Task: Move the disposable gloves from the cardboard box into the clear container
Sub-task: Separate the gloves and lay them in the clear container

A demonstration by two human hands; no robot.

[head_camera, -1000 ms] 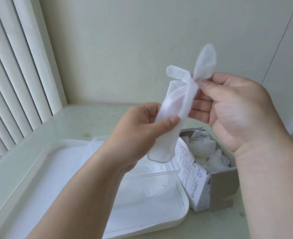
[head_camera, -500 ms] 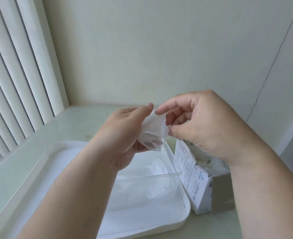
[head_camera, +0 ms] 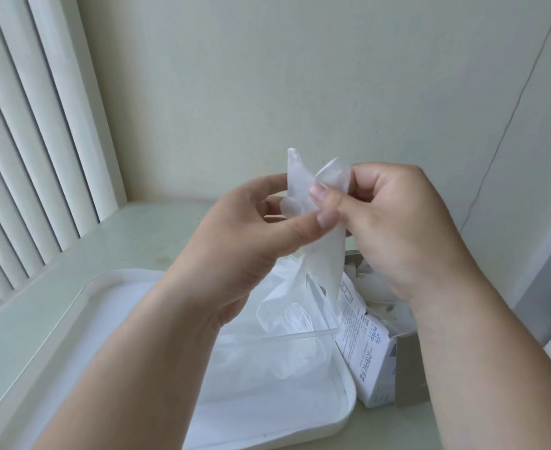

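In the head view both hands are raised in front of the wall, and between them hangs one disposable glove (head_camera: 323,264). The left hand (head_camera: 245,235) pinches it between thumb and forefinger, and the right hand (head_camera: 394,222) is curled round its upper end, fingers bunched on the film. The glove's tail drops below the thumbs towards the clear container (head_camera: 300,334), which sits under the left hand on a white tray (head_camera: 73,306). The likely trouble is the film itself: thin and clingy, it may stick to a fingertip on release and trail over the container's rim, or land on the tray. It looks half twisted, so it may also spring open and ride up out of the container. The cardboard box (head_camera: 370,362) lies just beneath the right wrist, with more gloves (head_camera: 381,300) spilling from its torn top. A lowering forearm could nudge it or drag those out. To the left of the left hand stand vertical blinds (head_camera: 24,125), and a thin cable (head_camera: 511,108) runs down the wall beyond the right hand. Neither is in the way.
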